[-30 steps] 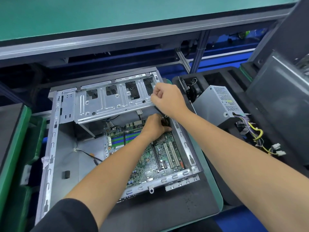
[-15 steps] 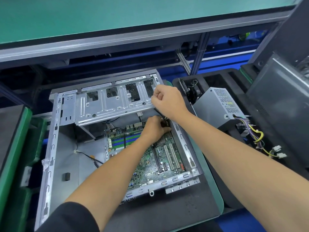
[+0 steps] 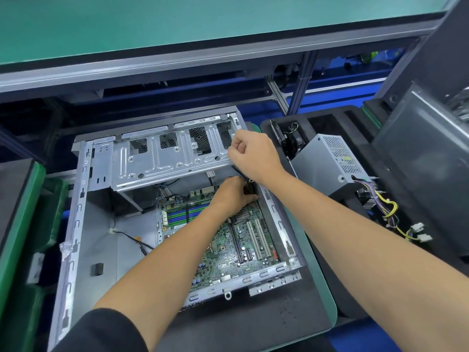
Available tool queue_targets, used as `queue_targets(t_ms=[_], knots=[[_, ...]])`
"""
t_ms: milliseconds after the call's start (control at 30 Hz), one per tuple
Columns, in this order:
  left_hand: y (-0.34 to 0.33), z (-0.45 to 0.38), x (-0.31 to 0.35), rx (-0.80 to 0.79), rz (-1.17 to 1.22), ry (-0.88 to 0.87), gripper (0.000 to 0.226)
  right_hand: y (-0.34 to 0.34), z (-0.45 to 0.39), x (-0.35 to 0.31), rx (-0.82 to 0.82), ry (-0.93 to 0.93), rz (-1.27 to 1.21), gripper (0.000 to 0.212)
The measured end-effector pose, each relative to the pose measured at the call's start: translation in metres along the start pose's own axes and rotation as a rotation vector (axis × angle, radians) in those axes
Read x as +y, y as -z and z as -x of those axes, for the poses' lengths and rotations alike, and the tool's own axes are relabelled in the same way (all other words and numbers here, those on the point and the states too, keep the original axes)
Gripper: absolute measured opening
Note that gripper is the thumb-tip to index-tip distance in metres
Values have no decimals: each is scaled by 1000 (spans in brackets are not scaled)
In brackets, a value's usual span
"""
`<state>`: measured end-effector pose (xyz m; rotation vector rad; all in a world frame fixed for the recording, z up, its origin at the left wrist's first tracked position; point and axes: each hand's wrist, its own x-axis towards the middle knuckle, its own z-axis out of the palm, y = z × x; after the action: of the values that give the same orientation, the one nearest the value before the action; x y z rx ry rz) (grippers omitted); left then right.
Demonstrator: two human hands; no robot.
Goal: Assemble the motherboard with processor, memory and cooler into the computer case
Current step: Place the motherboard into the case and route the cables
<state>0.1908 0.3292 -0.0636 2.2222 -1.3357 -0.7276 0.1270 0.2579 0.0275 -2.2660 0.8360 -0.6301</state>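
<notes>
A person leans over an open case lying on its side on a dark mat, both forearms reaching in from the near edge. The motherboard already lies flat on the case floor, nearer than both hands, its white slots to the near right and its blue memory sockets to the left of the left hand; it appears to sit low in the case so the hands can work from above.

The left hand rests at the board's far right corner, fingers curled down onto something dark, probably a connector or a bundle of cable; what exactly it grips is hidden under the knuckles. Just beyond and above it, the right hand is closed in a fist around a thin black cable and seems to lift it clear of the board, likely so the left hand has room below.

Behind the right hand stands the case's perforated drive bracket, tilted up over the board. To the right of both hands, well apart on a black foam tray, a power supply waits with its coloured wires trailing loose. Neither a cooler nor a processor can be made out on the board. Beyond everything runs a green bench.
</notes>
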Motion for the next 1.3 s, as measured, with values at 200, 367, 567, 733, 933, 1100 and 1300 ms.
queue_targets(t_ms=[200,367,567,733,933,1100,1300], knots=[[1,2,2,42,-95,-1,37,0,0,-1,4,-9,8,13],[-1,3,3,81,-130,-2,36,0,0,1,-3,-8,12,10],[0,2,4,64,-107,24,35,0,0,0,-12,-2,19,14],[1,1,0,15,-85,9,38,0,0,0,-9,-5,27,12],[2,1,-2,35,-34,-11,33,0,0,0,-3,2,24,11],[4,1,-3,2,-85,-52,37,0,1,-1,-2,7,18,9],[2,1,-1,-4,-107,-24,38,0,0,-1,-1,6,16,9]])
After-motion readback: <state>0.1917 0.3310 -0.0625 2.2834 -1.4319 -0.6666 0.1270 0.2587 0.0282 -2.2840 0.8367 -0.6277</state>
